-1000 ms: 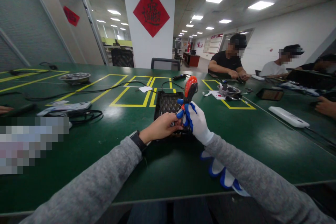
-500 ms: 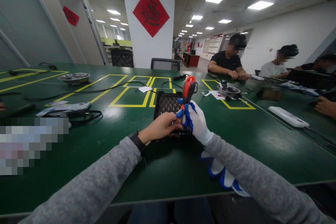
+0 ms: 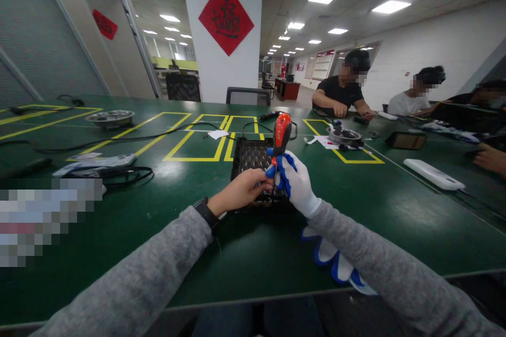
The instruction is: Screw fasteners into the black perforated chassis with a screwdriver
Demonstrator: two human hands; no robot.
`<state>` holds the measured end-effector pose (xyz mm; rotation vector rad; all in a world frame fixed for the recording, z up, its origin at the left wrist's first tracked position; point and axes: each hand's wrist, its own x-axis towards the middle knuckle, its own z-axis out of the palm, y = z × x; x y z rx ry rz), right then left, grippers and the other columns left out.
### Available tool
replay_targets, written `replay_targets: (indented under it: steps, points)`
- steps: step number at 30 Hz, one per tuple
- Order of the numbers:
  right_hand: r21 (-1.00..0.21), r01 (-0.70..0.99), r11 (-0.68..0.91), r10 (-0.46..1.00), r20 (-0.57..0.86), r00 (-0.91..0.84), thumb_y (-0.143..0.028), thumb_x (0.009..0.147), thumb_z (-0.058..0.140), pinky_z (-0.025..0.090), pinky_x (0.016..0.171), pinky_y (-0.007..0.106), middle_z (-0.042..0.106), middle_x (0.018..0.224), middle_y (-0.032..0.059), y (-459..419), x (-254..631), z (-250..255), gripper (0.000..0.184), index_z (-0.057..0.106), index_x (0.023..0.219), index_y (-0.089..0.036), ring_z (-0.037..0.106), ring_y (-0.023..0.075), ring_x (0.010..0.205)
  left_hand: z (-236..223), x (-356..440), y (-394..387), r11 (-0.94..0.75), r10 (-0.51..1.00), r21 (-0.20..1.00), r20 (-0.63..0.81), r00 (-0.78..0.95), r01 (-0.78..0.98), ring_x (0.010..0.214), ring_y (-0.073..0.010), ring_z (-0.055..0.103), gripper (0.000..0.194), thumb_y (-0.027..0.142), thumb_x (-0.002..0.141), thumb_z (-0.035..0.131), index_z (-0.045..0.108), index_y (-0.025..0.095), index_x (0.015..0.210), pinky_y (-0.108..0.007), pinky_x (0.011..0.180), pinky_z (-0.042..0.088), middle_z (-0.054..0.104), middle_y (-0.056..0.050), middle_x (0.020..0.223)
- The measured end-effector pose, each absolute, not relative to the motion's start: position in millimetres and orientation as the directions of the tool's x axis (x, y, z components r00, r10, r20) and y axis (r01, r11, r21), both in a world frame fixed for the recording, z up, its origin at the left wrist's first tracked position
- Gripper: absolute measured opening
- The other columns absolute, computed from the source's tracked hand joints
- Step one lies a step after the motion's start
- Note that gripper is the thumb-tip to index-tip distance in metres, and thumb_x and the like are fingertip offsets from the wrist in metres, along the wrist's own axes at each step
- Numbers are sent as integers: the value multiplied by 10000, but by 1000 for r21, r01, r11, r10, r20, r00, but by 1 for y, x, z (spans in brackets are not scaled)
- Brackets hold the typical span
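Note:
My right hand, in a white glove with blue palm, is closed around a red and black screwdriver. The screwdriver stands nearly upright, its shaft pointing down at the near part of a black tray-like part with a patterned inside. My left hand is bare, with a dark band at the wrist. Its fingers are pinched together close to the shaft, over the near edge of the black part. What they hold, if anything, is hidden. Under my right forearm lies a second blue and white glove.
A round metal dish stands far left, near cables and a phone-like thing. Another dish with small parts stands to the right. Beyond a white power bank-like block, other people sit at the green table.
The screwdriver has turned slightly in my right hand and stands a little more upright. Both hands stay at nearly the same place. A person across the table has shifted their hands slightly.

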<state>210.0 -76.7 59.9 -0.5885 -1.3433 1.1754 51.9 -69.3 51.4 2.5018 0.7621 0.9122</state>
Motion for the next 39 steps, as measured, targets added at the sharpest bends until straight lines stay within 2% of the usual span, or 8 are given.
replay_targets:
  steps: [4,8,12,18,24,31,39]
  points:
    - [-863,-305,403,875,461,-149,-403,829,530,390,451,182,544,686,-24,-77,209,59,305,549,1039,-182,480,62,509,53,52,-71,-771,619,519,473,627,370,757,-140,543,132,171,870,460,584,135,841,-249,743,426,601,-27,813]
    - [-861,-297,413,877,464,-125,-404,828,528,413,481,187,564,718,-15,-77,209,59,315,542,1060,-192,499,69,540,55,52,-74,-748,649,532,460,606,397,724,-134,529,50,168,818,524,560,136,807,-240,709,420,579,-11,789]
    - [-875,-272,402,882,449,-143,-411,819,539,395,459,183,576,722,-9,-78,209,60,327,546,1058,-188,476,63,510,54,53,-74,-729,662,560,430,614,394,674,-126,524,129,258,823,557,563,133,791,-230,666,419,577,-3,744]
    - [-881,-234,411,878,452,-157,-433,826,519,360,435,186,556,647,-28,-80,210,62,352,557,1072,-184,428,58,465,53,52,-72,-753,631,553,451,632,357,725,-138,542,113,208,842,531,570,128,773,-243,718,428,601,-26,768]
    - [-879,-249,407,885,447,-131,-428,818,532,365,441,180,565,678,-25,-81,209,62,367,548,1097,-190,446,58,488,55,53,-73,-725,667,568,435,605,390,691,-132,539,158,290,826,573,565,134,801,-230,674,427,592,-8,759]
    - [-888,-232,397,885,437,-158,-453,831,501,379,429,189,553,664,-31,-80,210,62,363,544,1072,-185,443,57,457,53,52,-71,-758,607,565,431,668,325,743,-131,566,115,174,864,486,570,142,792,-231,719,426,621,-12,782]
    - [-880,-232,414,886,448,-118,-444,823,520,354,433,183,568,659,-23,-80,209,62,365,551,1075,-182,432,56,467,55,53,-73,-702,680,608,417,603,371,708,-138,574,157,294,820,591,594,138,808,-229,677,439,629,-14,782]
